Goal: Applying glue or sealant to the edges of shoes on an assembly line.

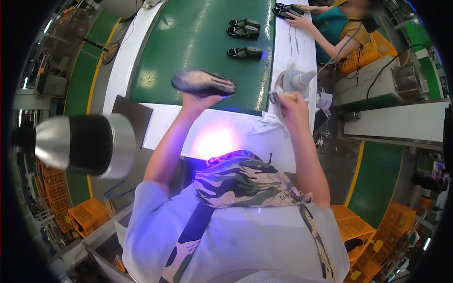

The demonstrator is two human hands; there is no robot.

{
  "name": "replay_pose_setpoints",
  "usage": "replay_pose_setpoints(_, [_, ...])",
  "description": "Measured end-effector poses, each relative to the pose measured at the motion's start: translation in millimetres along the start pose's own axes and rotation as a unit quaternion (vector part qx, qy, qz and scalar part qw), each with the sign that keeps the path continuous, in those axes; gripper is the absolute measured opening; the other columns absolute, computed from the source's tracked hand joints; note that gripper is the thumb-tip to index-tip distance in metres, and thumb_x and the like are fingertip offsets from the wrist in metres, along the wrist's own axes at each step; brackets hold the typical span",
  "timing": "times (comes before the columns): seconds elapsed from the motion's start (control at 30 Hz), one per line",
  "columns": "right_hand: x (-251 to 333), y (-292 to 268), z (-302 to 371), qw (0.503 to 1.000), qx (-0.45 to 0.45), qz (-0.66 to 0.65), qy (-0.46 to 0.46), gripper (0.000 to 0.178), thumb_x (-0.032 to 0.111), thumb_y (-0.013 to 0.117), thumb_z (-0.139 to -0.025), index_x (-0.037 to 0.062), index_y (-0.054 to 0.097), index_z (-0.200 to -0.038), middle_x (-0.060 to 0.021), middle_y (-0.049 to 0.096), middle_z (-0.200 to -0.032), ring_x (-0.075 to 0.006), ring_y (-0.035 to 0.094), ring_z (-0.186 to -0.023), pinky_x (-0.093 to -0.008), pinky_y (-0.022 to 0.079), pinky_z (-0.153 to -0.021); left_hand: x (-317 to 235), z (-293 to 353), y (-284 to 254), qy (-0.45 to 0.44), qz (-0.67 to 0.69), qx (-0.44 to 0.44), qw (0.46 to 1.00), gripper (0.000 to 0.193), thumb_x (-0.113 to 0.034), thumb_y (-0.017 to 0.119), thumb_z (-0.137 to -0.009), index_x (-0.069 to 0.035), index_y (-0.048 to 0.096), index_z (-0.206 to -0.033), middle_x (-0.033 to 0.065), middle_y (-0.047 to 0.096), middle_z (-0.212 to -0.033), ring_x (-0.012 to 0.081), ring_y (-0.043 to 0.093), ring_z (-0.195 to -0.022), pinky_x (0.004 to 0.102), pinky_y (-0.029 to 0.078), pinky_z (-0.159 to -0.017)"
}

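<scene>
In my left hand [197, 103] is a dark shoe [204, 83], held over the near end of the green conveyor belt [188, 52]. Its pale sole faces up, and my fingers are mostly hidden behind it. My right hand [296, 112], at the belt's right edge, is closed round a small brush-like tool [274, 97] with a grey head and a pale handle; its exact kind is unclear. Just beyond that hand stands a white bottle with a conical nozzle [303, 79]. White rags [270, 122] lie beneath and beside it.
Several dark shoes [244, 52] rest farther up the belt. At the far right a co-worker [332, 28] handles another pair. Bright violet light falls on the white table [163, 127]. A silver-and-black lamp [89, 145] juts in from the left. Orange crates [351, 226] stand behind on the right.
</scene>
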State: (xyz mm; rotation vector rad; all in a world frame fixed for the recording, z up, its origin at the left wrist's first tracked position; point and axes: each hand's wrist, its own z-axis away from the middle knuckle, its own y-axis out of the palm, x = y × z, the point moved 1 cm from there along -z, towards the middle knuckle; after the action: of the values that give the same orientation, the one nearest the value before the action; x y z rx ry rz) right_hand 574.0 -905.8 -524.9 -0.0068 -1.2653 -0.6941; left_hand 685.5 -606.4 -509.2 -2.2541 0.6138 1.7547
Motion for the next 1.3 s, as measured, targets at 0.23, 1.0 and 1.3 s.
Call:
replay_pose_setpoints(0.23, [9.4,104.8,0.0,0.979,0.182,0.030,-0.083,0.024,0.002,0.080,-0.076,0.0030,0.059,-0.087,-0.0025,0.060,-0.083,-0.0087,0.057,-0.071,-0.0243,0.047,-0.063,-57.3,48.1,-17.0,0.298,-0.454,-0.004,0.839,0.053,-0.005,0.080,-0.070,-0.003,0.057,-0.118,0.0189,0.066,-0.114,0.0333,0.067,-0.104,0.0414,0.054,-0.090])
replay_pose_setpoints(1.0, [-22.5,196.5,60.9,0.927,0.362,-0.041,0.088,0.023,-0.004,0.075,-0.077,0.0035,0.055,-0.088,-0.0027,0.060,-0.073,-0.0124,0.060,-0.063,-0.0269,0.048,-0.058,-104.3,113.3,-36.9,0.290,-0.562,-0.063,0.772,0.042,-0.001,0.075,-0.070,0.001,0.059,-0.109,0.0200,0.067,-0.110,0.0366,0.068,-0.098,0.0440,0.056,-0.083])
replay_pose_setpoints(1.3, [1.2,186.2,65.5,0.914,0.396,0.061,-0.061,0.022,-0.002,0.075,-0.080,0.0043,0.055,-0.087,-0.0031,0.062,-0.082,-0.0082,0.058,-0.073,-0.0242,0.049,-0.067,-96.3,105.5,-26.6,0.178,-0.585,-0.060,0.789,0.045,-0.008,0.078,-0.067,-0.004,0.061,-0.109,0.0134,0.068,-0.106,0.0320,0.068,-0.088,0.0386,0.055,-0.074])
